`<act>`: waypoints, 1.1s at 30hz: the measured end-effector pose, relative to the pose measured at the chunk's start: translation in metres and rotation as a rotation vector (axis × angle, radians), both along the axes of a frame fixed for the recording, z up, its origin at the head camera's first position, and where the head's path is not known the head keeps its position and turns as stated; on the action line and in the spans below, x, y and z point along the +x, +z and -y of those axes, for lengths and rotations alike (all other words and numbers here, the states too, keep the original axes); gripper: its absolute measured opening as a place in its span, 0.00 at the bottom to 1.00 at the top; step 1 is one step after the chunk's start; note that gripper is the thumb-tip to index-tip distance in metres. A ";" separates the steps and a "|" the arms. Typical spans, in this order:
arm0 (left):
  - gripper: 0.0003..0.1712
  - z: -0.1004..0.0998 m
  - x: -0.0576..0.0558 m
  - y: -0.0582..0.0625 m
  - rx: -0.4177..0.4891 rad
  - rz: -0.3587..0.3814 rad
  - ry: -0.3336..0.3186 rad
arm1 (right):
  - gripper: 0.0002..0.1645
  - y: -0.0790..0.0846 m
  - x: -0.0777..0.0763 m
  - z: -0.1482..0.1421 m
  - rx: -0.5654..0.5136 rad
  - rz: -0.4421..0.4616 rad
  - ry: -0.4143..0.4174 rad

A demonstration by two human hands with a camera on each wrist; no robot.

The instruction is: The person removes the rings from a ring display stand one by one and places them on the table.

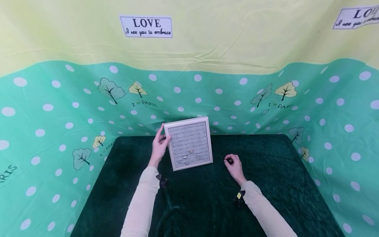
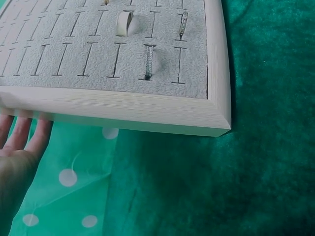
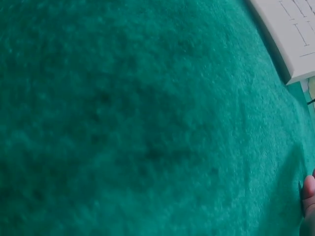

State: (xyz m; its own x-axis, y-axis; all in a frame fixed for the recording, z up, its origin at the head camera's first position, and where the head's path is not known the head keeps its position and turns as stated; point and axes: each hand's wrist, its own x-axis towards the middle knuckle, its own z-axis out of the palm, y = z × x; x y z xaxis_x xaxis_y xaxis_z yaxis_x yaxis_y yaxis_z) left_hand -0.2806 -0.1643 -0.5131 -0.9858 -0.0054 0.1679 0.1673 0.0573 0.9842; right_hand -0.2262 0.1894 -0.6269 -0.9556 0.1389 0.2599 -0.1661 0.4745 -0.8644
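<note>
A ring display tray (image 1: 210, 141) with a pale frame and grey slotted padding stands tilted up on the dark green cloth. My left hand (image 1: 158, 148) grips its left edge, thumb at the front and fingers reaching behind. Several rings sit in the lower slots, among them a plain wide band (image 2: 124, 23) and a sparkling narrow ring (image 2: 148, 63). To the right of the tray, apart from it, my right hand (image 1: 234, 166) is low over the cloth with thumb and fingers curled together. Whether anything small is between them cannot be made out; only fingertips (image 3: 309, 189) show in the right wrist view.
Dark green plush cloth (image 1: 266, 164) covers the table. A polka-dot green and yellow curtain (image 1: 183, 89) hangs close behind the tray and along both sides. A dark camera band (image 1: 240, 195) is on each wrist.
</note>
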 end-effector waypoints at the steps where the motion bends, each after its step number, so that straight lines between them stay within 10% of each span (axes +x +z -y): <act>1: 0.39 0.001 -0.002 -0.004 -0.002 0.002 0.008 | 0.06 0.000 0.000 -0.001 0.006 -0.002 -0.003; 20: 0.38 0.002 -0.009 -0.020 -0.032 -0.012 0.040 | 0.07 -0.001 -0.012 -0.033 0.074 0.014 0.006; 33: 0.39 -0.002 0.006 0.007 -0.014 0.004 -0.006 | 0.07 -0.004 -0.012 -0.045 0.168 0.020 0.020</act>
